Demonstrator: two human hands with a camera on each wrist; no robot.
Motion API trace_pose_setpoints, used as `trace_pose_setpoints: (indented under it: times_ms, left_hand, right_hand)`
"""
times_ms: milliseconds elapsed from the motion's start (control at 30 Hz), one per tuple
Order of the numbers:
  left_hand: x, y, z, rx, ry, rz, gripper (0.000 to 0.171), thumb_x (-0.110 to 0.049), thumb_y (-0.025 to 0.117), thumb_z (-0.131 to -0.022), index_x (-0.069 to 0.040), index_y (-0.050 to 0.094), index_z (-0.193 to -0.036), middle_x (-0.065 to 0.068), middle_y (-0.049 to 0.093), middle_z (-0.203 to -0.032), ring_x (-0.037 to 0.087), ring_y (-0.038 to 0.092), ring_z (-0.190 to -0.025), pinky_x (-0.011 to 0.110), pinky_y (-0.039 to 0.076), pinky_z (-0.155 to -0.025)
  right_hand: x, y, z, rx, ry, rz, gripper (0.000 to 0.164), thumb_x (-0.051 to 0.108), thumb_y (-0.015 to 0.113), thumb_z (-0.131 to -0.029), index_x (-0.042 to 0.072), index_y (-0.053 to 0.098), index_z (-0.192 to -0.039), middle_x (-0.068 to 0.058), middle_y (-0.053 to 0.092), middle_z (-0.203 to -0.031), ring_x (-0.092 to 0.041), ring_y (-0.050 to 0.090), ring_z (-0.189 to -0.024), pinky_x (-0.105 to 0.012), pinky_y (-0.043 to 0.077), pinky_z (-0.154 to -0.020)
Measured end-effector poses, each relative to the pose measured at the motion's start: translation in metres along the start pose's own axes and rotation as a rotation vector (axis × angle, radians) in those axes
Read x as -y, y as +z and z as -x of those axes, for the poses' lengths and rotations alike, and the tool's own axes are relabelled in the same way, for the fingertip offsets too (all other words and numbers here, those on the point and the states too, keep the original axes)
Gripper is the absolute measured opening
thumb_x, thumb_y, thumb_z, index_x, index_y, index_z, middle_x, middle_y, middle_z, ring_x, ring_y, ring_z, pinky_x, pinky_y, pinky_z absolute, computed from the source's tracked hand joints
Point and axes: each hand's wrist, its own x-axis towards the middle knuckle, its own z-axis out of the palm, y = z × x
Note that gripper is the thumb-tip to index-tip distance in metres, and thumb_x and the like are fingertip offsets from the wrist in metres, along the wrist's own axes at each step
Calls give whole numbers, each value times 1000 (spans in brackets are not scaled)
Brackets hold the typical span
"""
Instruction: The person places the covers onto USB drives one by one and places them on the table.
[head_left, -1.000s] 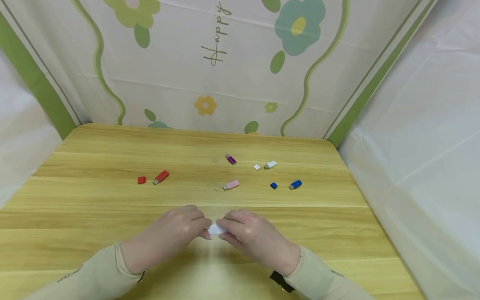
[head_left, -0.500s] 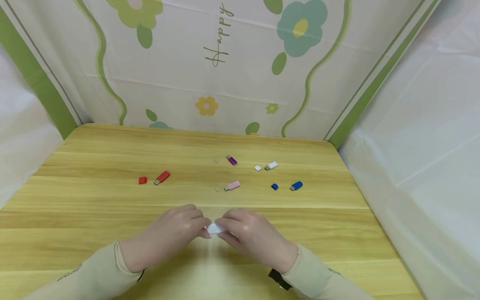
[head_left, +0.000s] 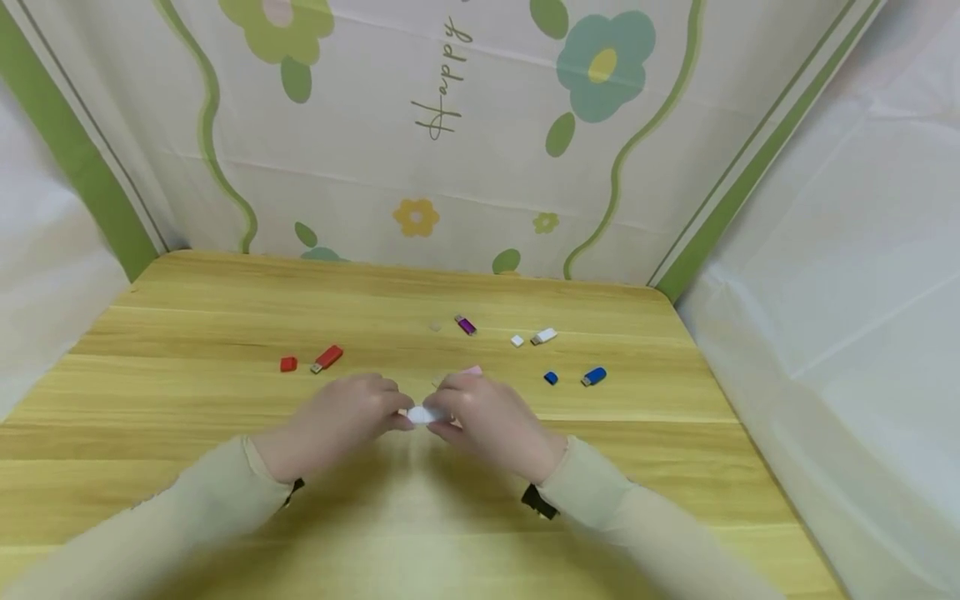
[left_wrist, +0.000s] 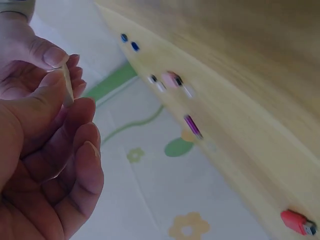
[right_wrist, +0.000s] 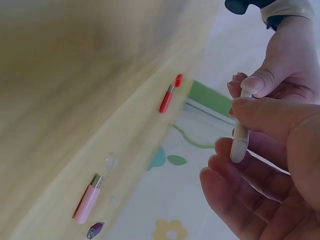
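Note:
A white USB stick (head_left: pixel 422 414) is held in the air between both hands in the head view. My left hand (head_left: pixel 337 425) pinches its left end with thumb and fingers. The right hand (head_left: pixel 491 421) grips the other end of the same stick between thumb and fingers. In the right wrist view the white stick (right_wrist: pixel 240 142) looks long and rounded, with no metal plug showing. Just beyond the right hand lies a pink USB stick (head_left: pixel 472 370), mostly covered by that hand in the head view.
On the wooden table (head_left: pixel 225 308) lie a red USB stick (head_left: pixel 327 358) with its red cap (head_left: pixel 288 364), a purple one (head_left: pixel 466 325), a white one (head_left: pixel 544 336) beside a white cap (head_left: pixel 517 341), and a blue one (head_left: pixel 594 377) near its blue cap (head_left: pixel 551 377).
Both hands have moved forward over the table with the white USB stick. The right hand now covers much of the pink USB stick. The other sticks and caps lie as before.

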Motion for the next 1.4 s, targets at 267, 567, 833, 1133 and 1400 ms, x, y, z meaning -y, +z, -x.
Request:
trace_pose_setpoints:
  times_ms: [267,567,833,1133,1400]
  left_hand:
    - [49,-3,-16,124,-140,46,14,-17,79,-84,-6,75,-92,-2,67,-79,7,57,-64,23,49,-57]
    - [107,-8,-38,170,-220,-22,15,-19,79,-84,-7,77,-93,-1,64,-80,11,57,-64,29,49,-56]
    - [149,-2,-52,224,-259,-6,10,-15,81,-83,-8,77,-88,-1,68,-81,15,61,-71,36,53,-65]
    - [187,12,-59,331,-338,49,10,-14,81,-82,-8,78,-89,-1,71,-81,16,64,-74,39,54,-73]
    - [221,29,-57,371,-379,106,8,-13,82,-81,-10,79,-88,-3,72,-82,15,64,-76,40,54,-74]
  right_hand:
    - [-27,7,-52,123,108,-35,16,15,77,-88,7,76,-102,-1,65,-93,-9,58,-76,-15,47,-65]
    - [-62,20,-114,198,180,-4,18,18,74,-91,8,76,-106,-1,66,-97,-10,60,-82,-18,49,-71]
    - [-84,35,-159,267,164,53,15,14,75,-90,5,76,-102,-4,72,-99,-15,66,-91,-23,52,-79]
    - [-106,66,-186,321,258,-7,13,11,76,-89,4,76,-100,-4,72,-98,-15,65,-89,-22,51,-78]
    - [-120,88,-201,350,299,-48,9,13,77,-88,6,78,-92,0,72,-86,-11,62,-75,-18,49,-67]
